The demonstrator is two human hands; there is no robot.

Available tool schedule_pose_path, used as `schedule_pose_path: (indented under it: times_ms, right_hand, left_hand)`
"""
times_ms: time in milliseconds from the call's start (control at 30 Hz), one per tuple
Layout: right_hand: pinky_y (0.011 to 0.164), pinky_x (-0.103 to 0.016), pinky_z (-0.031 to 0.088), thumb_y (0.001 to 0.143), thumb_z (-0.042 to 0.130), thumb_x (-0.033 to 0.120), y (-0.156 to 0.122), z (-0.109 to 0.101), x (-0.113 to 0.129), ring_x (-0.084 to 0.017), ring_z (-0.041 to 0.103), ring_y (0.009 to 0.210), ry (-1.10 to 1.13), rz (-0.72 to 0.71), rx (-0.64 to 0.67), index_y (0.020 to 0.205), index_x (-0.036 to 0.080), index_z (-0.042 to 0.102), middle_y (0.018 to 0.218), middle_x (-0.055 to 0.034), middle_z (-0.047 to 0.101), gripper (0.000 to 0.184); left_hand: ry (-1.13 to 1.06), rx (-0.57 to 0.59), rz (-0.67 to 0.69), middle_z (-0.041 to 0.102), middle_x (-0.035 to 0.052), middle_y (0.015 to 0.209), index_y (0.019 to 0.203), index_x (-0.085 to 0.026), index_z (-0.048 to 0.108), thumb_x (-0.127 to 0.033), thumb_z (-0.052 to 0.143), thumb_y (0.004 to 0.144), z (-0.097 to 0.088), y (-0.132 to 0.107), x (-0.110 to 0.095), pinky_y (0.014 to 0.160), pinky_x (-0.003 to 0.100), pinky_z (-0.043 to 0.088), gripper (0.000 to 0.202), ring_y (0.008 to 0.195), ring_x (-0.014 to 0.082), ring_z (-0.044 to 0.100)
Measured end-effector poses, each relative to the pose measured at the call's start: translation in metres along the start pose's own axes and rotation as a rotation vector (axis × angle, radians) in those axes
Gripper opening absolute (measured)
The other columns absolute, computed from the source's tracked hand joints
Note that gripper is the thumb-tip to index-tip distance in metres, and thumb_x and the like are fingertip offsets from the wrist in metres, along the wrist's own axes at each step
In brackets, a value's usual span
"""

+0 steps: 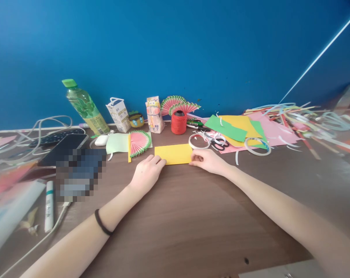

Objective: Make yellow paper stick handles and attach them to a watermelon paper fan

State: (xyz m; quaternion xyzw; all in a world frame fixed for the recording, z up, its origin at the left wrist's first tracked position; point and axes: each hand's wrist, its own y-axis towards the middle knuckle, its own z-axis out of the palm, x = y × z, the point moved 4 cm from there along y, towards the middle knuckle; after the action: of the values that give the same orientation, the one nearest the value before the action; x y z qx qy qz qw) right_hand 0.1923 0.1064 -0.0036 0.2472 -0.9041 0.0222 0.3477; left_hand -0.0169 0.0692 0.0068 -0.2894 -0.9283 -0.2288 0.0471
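Observation:
A yellow rectangle of paper (174,154) lies on the brown tabletop, its long side running left to right. At its lower left corner, my left hand (147,172) has its fingers curled and closed on the edge; the thumb is mostly hidden. My right hand (206,160) pinches the right end between thumb and bent fingers. Just left of the paper is a pleated pink fan with a green rim (139,143), attached to a yellow strip. Behind the paper's right end lies a roll of clear tape (198,141), beside black-handled scissors (220,144).
At the back stand a green bottle (86,108), a drink carton (119,115) and a red thread spool (179,123). Coloured paper sheets (238,127), another tape roll (257,147) and paper strips (302,119) lie right. A white marker (49,206) and cable (47,235) lie left.

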Motion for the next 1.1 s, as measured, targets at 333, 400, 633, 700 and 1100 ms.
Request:
schedule_pose_path:
  times_ms: [333,400,633,700,1100]
  right_hand:
    - [0.055,-0.023,0.031,0.078,0.055,0.029,0.005,0.001,0.002,-0.010,0.042,0.056,-0.027,0.054,-0.011,0.067,0.018,0.049,0.060,0.0037,0.047,0.017]
    - [0.055,-0.023,0.030,0.077,0.056,0.029,0.006,0.001,0.003,-0.010,0.042,0.055,-0.048,0.066,-0.013,0.066,0.018,0.048,0.060,0.0037,0.048,0.018]
    - [0.054,-0.023,0.029,0.077,0.057,0.030,0.008,0.002,0.003,-0.010,0.042,0.053,-0.076,0.078,-0.047,0.069,0.019,0.047,0.059,0.0050,0.046,0.016]
    - [0.053,-0.022,0.028,0.077,0.057,0.029,0.007,0.003,0.003,-0.010,0.042,0.053,-0.072,0.074,-0.049,0.072,0.020,0.047,0.058,0.0060,0.044,0.014]
    - [0.054,-0.022,0.028,0.076,0.060,0.033,0.006,0.003,0.003,-0.010,0.041,0.056,-0.063,0.050,-0.029,0.070,0.019,0.051,0.059,0.0056,0.042,0.017]
  left_hand:
    - [-0.217,0.109,-0.206,0.061,0.0045,0.080,0.082,-0.017,0.055,-0.017,0.040,0.088,0.005,0.006,0.007,0.070,0.029,0.040,0.016,0.074,0.0182,0.051]
    - [-0.256,0.139,-0.250,0.060,0.0049,0.082,0.081,-0.017,0.054,-0.017,0.042,0.087,0.007,0.007,0.009,0.072,0.030,0.041,0.014,0.076,0.0188,0.052]
    - [-0.323,0.120,-0.266,0.053,0.0059,0.089,0.084,-0.017,0.054,-0.013,0.042,0.085,0.005,0.007,0.010,0.073,0.030,0.043,0.013,0.080,0.0183,0.053]
    - [-0.254,0.121,-0.223,0.055,0.0062,0.087,0.083,-0.017,0.055,-0.013,0.042,0.085,0.003,0.007,0.008,0.073,0.031,0.042,0.014,0.080,0.0199,0.051]
    - [-0.220,0.062,-0.153,0.061,0.0025,0.079,0.078,-0.019,0.057,-0.018,0.042,0.088,0.000,0.004,0.009,0.068,0.028,0.040,0.018,0.075,0.0175,0.050]
